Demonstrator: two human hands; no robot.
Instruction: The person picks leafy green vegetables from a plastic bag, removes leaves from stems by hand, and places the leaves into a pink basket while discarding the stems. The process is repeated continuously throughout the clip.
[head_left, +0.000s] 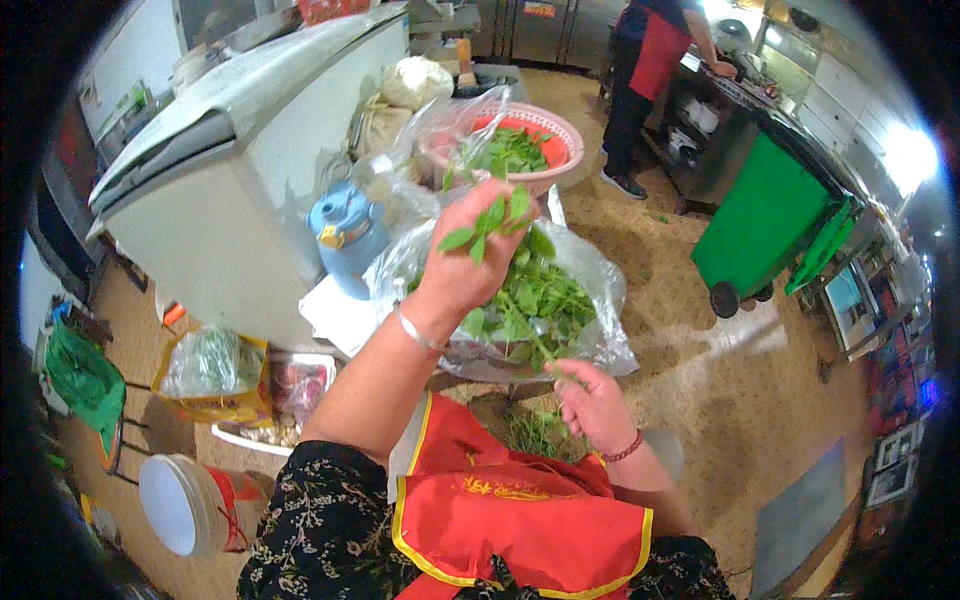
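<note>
Raised over a clear plastic bag (607, 262) of leafy greens, my left hand (476, 247) is closed around some green sprigs (487, 225). My right hand (596, 405), lower and nearer to me, pinches the end of a green stem (551, 352) between thumb and fingertips. The leafy greens (555, 296) fill the bag's open mouth. Beyond my left hand stands a pink plastic basket (562, 131) with a red inside. Picked leaves (514, 152) lie in it, and clear plastic film hangs over its left side. Below the bag, a heap of stems (536, 435) is partly hidden by my red apron (517, 517).
A light blue bottle (349, 240) stands left of the bag, beside a white chest freezer (210, 232). At left are a yellow bag (214, 405), a white bucket (169, 506) and a green-covered chair (82, 379). A green wheeled bin (761, 214) and a person (645, 82) at a counter are to the right.
</note>
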